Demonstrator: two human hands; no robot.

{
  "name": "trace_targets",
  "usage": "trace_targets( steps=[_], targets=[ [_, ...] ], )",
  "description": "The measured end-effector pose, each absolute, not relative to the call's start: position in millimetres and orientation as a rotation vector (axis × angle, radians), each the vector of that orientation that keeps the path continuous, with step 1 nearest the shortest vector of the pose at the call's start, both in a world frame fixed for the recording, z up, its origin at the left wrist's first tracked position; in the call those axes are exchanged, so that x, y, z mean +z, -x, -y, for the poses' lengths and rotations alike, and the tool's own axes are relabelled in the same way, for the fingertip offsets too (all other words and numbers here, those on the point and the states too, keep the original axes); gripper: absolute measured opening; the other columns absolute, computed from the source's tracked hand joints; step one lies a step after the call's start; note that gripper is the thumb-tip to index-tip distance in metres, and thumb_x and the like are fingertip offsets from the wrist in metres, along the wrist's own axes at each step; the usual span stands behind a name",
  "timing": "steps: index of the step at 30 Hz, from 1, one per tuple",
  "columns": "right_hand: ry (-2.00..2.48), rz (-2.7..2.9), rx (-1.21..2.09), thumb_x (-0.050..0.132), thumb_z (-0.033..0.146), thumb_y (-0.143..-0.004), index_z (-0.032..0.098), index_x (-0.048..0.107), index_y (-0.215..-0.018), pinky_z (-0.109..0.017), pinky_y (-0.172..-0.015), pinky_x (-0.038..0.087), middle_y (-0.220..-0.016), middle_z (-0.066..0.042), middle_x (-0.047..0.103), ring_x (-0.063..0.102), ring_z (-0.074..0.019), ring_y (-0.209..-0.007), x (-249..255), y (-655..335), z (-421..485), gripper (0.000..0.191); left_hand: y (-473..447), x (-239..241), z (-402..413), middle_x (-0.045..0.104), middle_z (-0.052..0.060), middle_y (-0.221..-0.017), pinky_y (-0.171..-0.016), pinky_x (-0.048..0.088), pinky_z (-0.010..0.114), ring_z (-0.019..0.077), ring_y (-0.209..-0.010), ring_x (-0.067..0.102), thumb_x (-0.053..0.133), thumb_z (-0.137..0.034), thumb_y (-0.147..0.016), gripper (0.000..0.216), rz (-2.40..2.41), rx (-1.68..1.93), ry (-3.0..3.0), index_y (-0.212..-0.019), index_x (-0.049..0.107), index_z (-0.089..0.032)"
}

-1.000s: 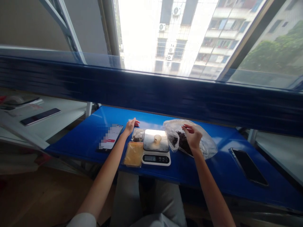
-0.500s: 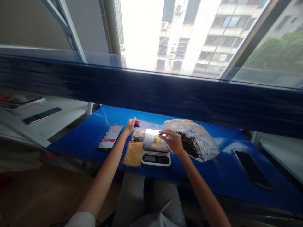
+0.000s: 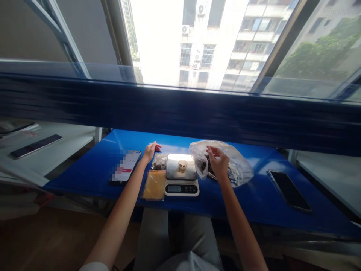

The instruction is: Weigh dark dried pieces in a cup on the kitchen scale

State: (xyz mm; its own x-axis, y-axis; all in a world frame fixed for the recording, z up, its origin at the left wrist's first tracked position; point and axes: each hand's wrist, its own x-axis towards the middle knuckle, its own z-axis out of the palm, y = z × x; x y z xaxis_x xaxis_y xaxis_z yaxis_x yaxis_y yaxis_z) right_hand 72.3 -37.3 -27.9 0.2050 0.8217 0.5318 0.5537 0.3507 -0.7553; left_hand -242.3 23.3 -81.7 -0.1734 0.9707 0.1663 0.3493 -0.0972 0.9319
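A small pale cup (image 3: 182,165) with a couple of dark pieces inside stands on the metal plate of a white digital scale (image 3: 182,189). Its display is lit, but I cannot read the digits surely. My right hand (image 3: 219,162) hovers over an open clear plastic bag (image 3: 239,169) holding many dark dried pieces (image 3: 209,171); its fingers are bent and apart, with nothing visible in them. On the table left of the scale rests my left hand (image 3: 149,152), fingers curled in. Near it lie a small clear bag of dark bits (image 3: 159,162) and a stack of yellowish packets (image 3: 153,184).
A phone with a lit screen (image 3: 126,165) lies on the blue table (image 3: 93,177) at left, and a dark phone (image 3: 289,190) at right. A blue crossbar (image 3: 169,109) spans behind the table. Another phone (image 3: 36,145) sits on the white side shelf.
My right hand has left the cup, where it held a small dark piece, and moved right over the plastic bag. The cup now shows more dark pieces. My left hand stays put; the view has shifted slightly.
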Motion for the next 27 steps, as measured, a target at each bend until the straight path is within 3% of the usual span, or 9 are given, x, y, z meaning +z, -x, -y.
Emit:
trace_targets(
  steps=[2, 7, 14, 27],
  targets=[
    [1.544, 1.512, 0.237, 0.052, 0.035, -0.084, 0.016, 0.072, -0.093, -0.033, -0.078, 0.05, -0.091, -0.01, 0.073, 0.068, -0.0233, -0.083, -33.8, -89.1, 31.3, 0.029, 243.6, -82.6, -24.3, 0.068, 0.008, -0.07, -0.07, 0.048, 0.032, 0.0207, -0.07, 0.063, 0.032, -0.054, -0.084, 0.054, -1.551, 1.276, -1.469, -0.076, 0.068, -0.015],
    [2.155, 1.57, 0.221, 0.054, 0.028, -0.083, 0.013, 0.065, -0.115, -0.04, -0.089, 0.044, -0.107, -0.016, 0.069, 0.063, -0.0307, -0.103, -43.2, -111.2, 28.5, 0.037, 245.4, -85.2, -26.6, 0.068, 0.008, -0.068, -0.07, 0.048, 0.032, 0.0207, -0.069, 0.063, 0.032, -0.055, -0.084, 0.055, -1.552, 1.281, -1.488, -0.076, 0.068, -0.015],
    [2.303, 1.504, 0.207, 0.047, 0.016, -0.086, 0.018, 0.062, -0.12, -0.043, -0.091, 0.041, -0.106, -0.014, 0.07, 0.062, -0.0301, -0.104, -46.4, -124.3, 27.7, 0.038, 245.0, -86.8, -28.7, 0.067, 0.008, -0.067, -0.068, 0.047, 0.031, 0.0201, -0.068, 0.062, 0.031, -0.055, -0.083, 0.055, -1.54, 1.29, -1.48, -0.075, 0.068, -0.015],
    [2.159, 1.41, 0.185, 0.062, 0.022, -0.067, 0.022, 0.075, -0.088, -0.032, -0.067, 0.048, -0.081, -0.006, 0.074, 0.068, -0.0253, -0.079, -73.4, -152.4, 13.7, 0.024, 243.1, -80.3, -25.4, 0.067, 0.008, -0.067, -0.068, 0.047, 0.031, 0.02, -0.069, 0.062, 0.031, -0.056, -0.083, 0.056, -1.549, 1.279, -1.488, -0.075, 0.068, -0.015]
  ],
)
